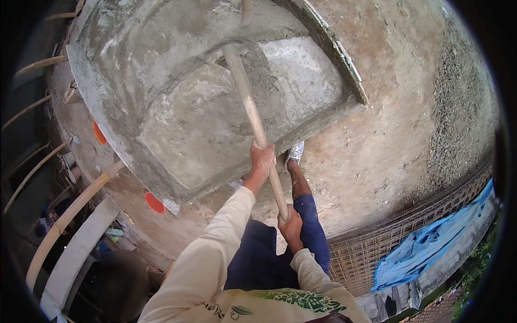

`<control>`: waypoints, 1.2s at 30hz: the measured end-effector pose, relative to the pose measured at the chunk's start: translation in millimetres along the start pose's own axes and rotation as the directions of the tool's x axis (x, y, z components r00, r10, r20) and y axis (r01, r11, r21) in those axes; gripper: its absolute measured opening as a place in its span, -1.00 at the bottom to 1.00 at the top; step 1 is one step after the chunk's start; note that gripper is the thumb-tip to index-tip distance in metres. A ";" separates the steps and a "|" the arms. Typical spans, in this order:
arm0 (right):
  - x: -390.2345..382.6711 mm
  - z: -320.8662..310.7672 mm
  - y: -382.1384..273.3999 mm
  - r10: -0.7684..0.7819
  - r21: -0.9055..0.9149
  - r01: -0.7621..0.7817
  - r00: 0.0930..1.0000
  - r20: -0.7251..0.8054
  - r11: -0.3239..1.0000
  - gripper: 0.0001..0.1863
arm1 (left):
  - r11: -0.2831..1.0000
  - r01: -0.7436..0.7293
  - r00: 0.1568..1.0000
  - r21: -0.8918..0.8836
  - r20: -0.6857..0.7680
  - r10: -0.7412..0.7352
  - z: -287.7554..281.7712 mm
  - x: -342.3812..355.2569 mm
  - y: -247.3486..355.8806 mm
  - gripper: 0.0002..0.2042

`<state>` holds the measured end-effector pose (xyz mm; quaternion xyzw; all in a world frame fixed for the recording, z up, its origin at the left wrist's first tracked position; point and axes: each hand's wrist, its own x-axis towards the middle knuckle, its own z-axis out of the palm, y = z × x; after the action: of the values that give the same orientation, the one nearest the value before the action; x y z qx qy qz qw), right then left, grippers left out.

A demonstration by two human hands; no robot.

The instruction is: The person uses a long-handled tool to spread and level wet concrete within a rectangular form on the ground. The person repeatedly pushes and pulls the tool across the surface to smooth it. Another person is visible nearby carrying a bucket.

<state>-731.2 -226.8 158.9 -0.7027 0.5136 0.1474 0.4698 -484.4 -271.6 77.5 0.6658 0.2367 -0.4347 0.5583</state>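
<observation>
Both my hands grip a long pale wooden handle (pixel 246 97) that slopes up into a mixing trough (pixel 113 145) of wet grey cement (pixel 188 118); the tool's head is hidden in the mix. My left hand (pixel 262 160) is closed round the handle's middle, and my right hand (pixel 290 226) is closed round it lower, near my body. A second wooden handle (pixel 245 12) reaches into the trough from the top edge; who holds it is out of sight. My sneaker (pixel 294 152) stands beside the trough's near side.
Orange buckets (pixel 155 202) sit at the trough's left, among bamboo poles (pixel 81 210) and a concrete ledge (pixel 81 258). Gravel (pixel 452 107) lies on the dirt at right. Rusty wire mesh (pixel 355 253) and a blue tarp (pixel 431 242) are at lower right. A blurred shape is at lower left.
</observation>
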 end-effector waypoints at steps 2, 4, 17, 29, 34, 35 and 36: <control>29.3 -14.7 -0.1 -0.035 0.035 0.037 0.998 -0.051 0.999 -0.79 | 0.997 -0.065 0.997 0.047 0.033 0.063 26.0 11.3 27.7 -0.65; 44.3 -40.4 -15.3 -0.086 0.004 0.088 0.985 -0.148 0.996 -0.78 | 0.965 -0.117 0.993 0.235 0.044 0.109 40.2 28.8 55.1 -0.63; 83.0 -232.6 -71.4 -0.095 -0.110 0.091 0.995 -0.032 0.990 -0.51 | 0.872 0.185 0.859 -0.454 0.506 0.081 133.2 190.0 493.5 -0.54; 198.3 -323.5 -234.7 -0.271 -0.101 0.272 0.962 0.019 0.957 -0.35 | 0.781 0.423 0.819 -0.459 0.563 -0.112 79.9 104.3 260.9 -0.85; 206.4 -327.5 -236.4 -0.333 -0.157 0.327 0.943 -0.013 0.932 -0.37 | 0.897 0.298 0.876 -0.328 0.466 -0.121 89.1 81.6 273.6 -0.87; 208.1 -330.0 -234.5 -0.341 -0.164 0.334 0.940 -0.019 0.928 -0.37 | 0.955 0.195 0.917 -0.222 0.386 -0.097 92.4 55.4 262.7 -0.88; 212.3 -329.1 -238.8 -0.349 -0.158 0.341 0.937 -0.029 0.927 -0.37 | 0.984 0.111 0.937 -0.143 0.345 -0.055 80.9 39.0 256.5 -0.87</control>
<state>-525.3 -610.4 303.4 -0.8194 0.3825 0.0812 0.4192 -284.6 -422.9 182.7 0.5232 0.1989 -0.5459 0.6234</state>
